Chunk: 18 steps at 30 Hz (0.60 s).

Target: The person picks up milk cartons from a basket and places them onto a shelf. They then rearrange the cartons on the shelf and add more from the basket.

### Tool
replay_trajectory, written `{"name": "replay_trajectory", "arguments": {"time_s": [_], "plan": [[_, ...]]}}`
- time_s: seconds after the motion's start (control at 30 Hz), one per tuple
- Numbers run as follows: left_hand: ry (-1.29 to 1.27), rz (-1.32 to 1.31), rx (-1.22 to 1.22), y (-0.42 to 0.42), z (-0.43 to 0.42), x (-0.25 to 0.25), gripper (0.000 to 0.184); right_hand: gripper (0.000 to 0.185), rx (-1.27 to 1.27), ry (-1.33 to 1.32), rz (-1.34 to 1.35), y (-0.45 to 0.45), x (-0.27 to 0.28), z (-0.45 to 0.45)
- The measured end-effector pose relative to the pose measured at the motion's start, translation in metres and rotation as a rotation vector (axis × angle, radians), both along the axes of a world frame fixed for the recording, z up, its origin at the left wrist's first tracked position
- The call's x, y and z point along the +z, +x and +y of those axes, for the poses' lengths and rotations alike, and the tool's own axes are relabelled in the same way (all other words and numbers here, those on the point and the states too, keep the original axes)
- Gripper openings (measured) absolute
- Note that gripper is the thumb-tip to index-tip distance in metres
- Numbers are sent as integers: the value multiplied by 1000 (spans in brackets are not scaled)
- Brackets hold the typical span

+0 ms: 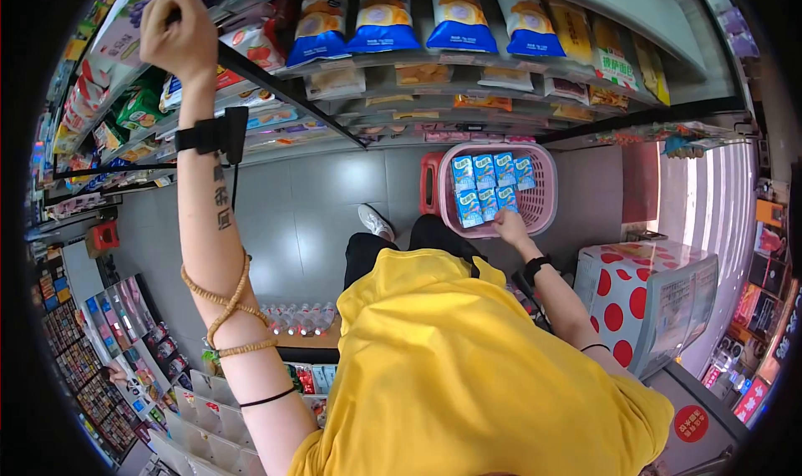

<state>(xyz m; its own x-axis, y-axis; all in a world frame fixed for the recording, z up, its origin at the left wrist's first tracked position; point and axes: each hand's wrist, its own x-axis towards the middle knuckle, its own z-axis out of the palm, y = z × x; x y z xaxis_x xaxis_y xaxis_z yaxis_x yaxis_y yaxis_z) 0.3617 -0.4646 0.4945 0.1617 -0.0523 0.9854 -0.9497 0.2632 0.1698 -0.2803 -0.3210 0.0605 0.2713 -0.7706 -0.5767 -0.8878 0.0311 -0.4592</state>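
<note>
At two o'clock from the centre of the view, over the grey floor (288, 242), sits a pink basket (549, 184) with seven small blue packs (484, 171) in it, four in the far row and three in the near row. The right hand (511, 224) is at the near rim, its fingers bent against the right-hand pack of the near row; whether they grip it cannot be told. A red plastic piece (429, 184) stands just beside the basket on its nine o'clock side. Up between ten and eleven o'clock, the left hand (178, 29) is raised with fingers curled, right beside a purple-and-white package (124, 27); its fingertips are partly hidden, so its hold cannot be told either. From eleven to one o'clock, bags with blue bottoms (462, 17) line a shelf (401, 61), with more packets on the levels below. Between three and four o'clock is a white cabinet with red dots (614, 296), between seven and eight a row of clear bottles (302, 319), and at six the yellow shirt (484, 367).
</note>
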Motion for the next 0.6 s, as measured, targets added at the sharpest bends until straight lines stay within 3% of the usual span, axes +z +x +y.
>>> {"name": "replay_trajectory", "arguments": {"time_s": [0.07,0.17,0.27,0.3,0.37,0.6], "plan": [[-64,-43,-5,-1,-5,2,16,39,-55,-51,-18,9,-20,-4],[1,-42,-15,-8,1,4,22,59,-65,9,-11,39,-19,-14],[69,-29,-55,-4,4,4,23,84,-3,-135,-2,63,-41,-10],[52,-86,83,-15,5,10,23,101,-10,-49,-47,70,-42,-14],[-30,-89,47,-11,-1,11,17,117,-57,30,1,84,-35,-12],[71,107,-27,-28,13,20,15,129,-72,85,283,112,-33,-10]]}}
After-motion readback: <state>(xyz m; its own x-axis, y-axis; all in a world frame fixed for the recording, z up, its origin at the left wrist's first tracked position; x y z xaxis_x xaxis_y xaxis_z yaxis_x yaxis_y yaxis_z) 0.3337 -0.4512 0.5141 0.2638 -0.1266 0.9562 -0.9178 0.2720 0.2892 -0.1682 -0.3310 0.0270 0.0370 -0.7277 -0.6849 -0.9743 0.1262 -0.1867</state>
